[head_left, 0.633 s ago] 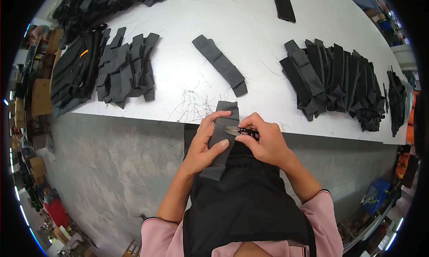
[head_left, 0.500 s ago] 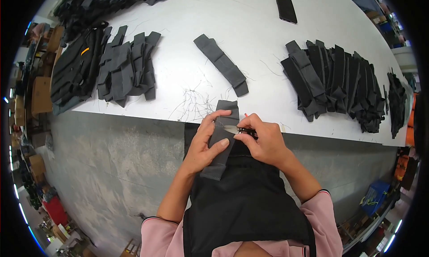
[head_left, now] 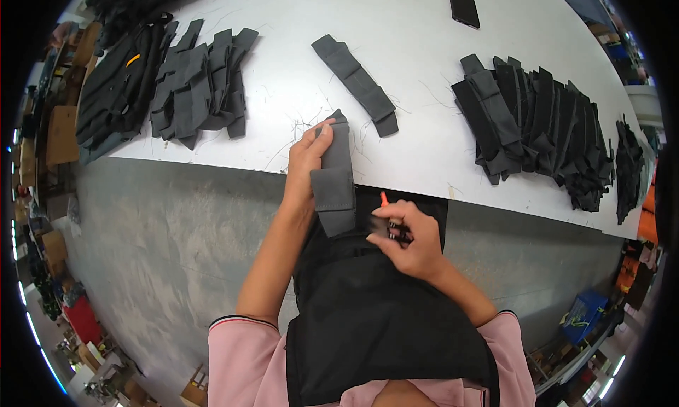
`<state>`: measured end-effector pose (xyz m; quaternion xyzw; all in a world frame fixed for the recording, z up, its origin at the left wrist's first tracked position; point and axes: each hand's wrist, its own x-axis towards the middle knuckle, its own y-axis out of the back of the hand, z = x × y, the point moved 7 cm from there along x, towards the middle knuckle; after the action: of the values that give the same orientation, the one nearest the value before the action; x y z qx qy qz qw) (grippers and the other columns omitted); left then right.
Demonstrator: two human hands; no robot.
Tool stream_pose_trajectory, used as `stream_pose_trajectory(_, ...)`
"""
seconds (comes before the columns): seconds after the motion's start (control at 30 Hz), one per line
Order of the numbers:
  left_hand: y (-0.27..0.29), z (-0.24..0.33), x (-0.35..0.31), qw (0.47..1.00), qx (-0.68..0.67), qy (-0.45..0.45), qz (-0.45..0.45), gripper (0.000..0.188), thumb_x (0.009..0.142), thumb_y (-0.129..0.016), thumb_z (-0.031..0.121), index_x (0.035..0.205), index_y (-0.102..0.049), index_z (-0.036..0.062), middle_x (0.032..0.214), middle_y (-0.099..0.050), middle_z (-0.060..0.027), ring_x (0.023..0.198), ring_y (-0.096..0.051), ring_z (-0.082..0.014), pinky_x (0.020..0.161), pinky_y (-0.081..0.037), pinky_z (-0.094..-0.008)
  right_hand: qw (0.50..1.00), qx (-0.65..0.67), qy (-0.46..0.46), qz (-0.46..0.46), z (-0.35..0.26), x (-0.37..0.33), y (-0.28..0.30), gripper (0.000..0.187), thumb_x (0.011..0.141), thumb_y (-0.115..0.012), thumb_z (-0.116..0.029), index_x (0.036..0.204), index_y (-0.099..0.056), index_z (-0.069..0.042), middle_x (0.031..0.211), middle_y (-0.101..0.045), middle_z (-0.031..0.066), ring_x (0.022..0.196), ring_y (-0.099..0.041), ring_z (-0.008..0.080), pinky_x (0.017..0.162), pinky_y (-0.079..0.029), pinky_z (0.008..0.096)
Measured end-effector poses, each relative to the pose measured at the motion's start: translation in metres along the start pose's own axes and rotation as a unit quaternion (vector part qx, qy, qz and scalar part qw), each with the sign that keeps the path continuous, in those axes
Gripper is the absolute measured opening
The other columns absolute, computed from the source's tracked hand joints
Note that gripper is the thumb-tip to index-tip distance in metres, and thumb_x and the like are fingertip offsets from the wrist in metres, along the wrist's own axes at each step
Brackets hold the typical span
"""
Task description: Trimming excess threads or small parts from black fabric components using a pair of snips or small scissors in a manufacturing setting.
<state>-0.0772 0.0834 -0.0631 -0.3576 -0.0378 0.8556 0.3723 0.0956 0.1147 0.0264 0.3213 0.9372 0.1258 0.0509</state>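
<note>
A dark grey fabric strip [head_left: 338, 173] is pinched at its upper end by my left hand [head_left: 304, 161], over the table's front edge. The strip's lower end hangs against my black apron. Below and to the right, my right hand [head_left: 419, 241] is closed around small black thread snips [head_left: 398, 231], partly hidden by the fingers and smeared at the blades. An orange-red tip shows just above that hand. The snips are apart from the fabric. Another grey fabric strip [head_left: 356, 82] lies alone on the table beyond my hands.
The white table [head_left: 283, 53] carries loose thread ends near my left hand. A grey strip pile [head_left: 201, 85] and a black bag [head_left: 117, 89] with an orange tab lie left. A dark strip pile [head_left: 541, 128] lies right, a black phone [head_left: 463, 5] far right.
My left hand has moved up and left with the strip, its grip now at the upper end. The snips have come away from the fabric, drawn down in my right hand.
</note>
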Motion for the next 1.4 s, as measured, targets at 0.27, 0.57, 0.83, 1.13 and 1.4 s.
stream_pose_trajectory(0.27, -0.017, 0.003, -0.011, 0.999, 0.022, -0.017, -0.021, 0.035, 0.092, -0.054, 0.031, 0.112, -0.059, 0.0036, 0.09, -0.06, -0.0028, 0.077, -0.053, -0.0076, 0.066, -0.044, -0.0213, 0.932, -0.257, 0.248, 0.056, -0.032, 0.014, -0.016, 0.039, 0.059, -0.065, 0.008, 0.096, -0.064, -0.005, 0.064, -0.046, 0.0051, 0.049, -0.045, 0.0207, 0.044, -0.036, 0.0272)
stream_pose_trajectory(0.57, -0.019, -0.006, -0.035, 0.966, 0.014, -0.149, -0.209, 0.044, 0.087, -0.059, 0.041, 0.109, -0.049, 0.0046, 0.141, -0.03, -0.0135, 0.106, -0.05, -0.0175, 0.087, -0.042, -0.0285, 0.972, 0.177, -0.156, 0.002, 0.033, 0.04, -0.004, 0.018, 0.082, -0.065, -0.013, 0.074, -0.053, -0.002, 0.062, -0.047, -0.0041, 0.057, -0.037, 0.0033, 0.052, -0.031, 0.021)
stream_pose_trajectory(0.83, -0.026, -0.004, -0.059, 0.98, 0.09, -0.119, -0.128, 0.012, 0.083, -0.064, 0.01, 0.087, -0.055, 0.0027, 0.081, -0.056, 0.0025, 0.078, -0.049, -0.0041, 0.07, -0.041, -0.0199, 0.925, 0.311, -0.22, 0.004, 0.04, 0.042, -0.007, 0.013, 0.083, -0.064, -0.01, 0.086, -0.055, -0.002, 0.068, -0.052, -0.0029, 0.053, -0.042, 0.0017, 0.044, -0.03, 0.016)
stream_pose_trajectory(1.13, -0.022, 0.003, -0.066, 0.99, 0.077, -0.113, -0.037, 0.011, 0.084, -0.064, 0.01, 0.085, -0.056, 0.0027, 0.079, -0.057, 0.0023, 0.071, -0.048, -0.0026, 0.067, -0.04, -0.0186, 0.975, -0.145, 0.071, 0.154, -0.007, 0.02, 0.036, 0.023, 0.073, -0.07, -0.004, 0.092, -0.057, -0.002, 0.076, -0.058, 0.0091, 0.06, -0.062, 0.0191, 0.053, -0.047, 0.026)
stream_pose_trajectory(1.4, -0.028, 0.005, -0.073, 0.989, 0.076, -0.114, -0.052, 0.014, 0.084, -0.064, 0.01, 0.092, -0.059, 0.0, 0.081, -0.059, 0.0011, 0.073, -0.051, -0.0027, 0.066, -0.042, -0.0181, 0.937, -0.278, 0.173, 0.124, -0.022, 0.026, 0.027, 0.023, 0.071, -0.069, 0.001, 0.091, -0.06, -0.001, 0.075, -0.06, 0.0094, 0.058, -0.059, 0.0194, 0.05, -0.044, 0.0269)
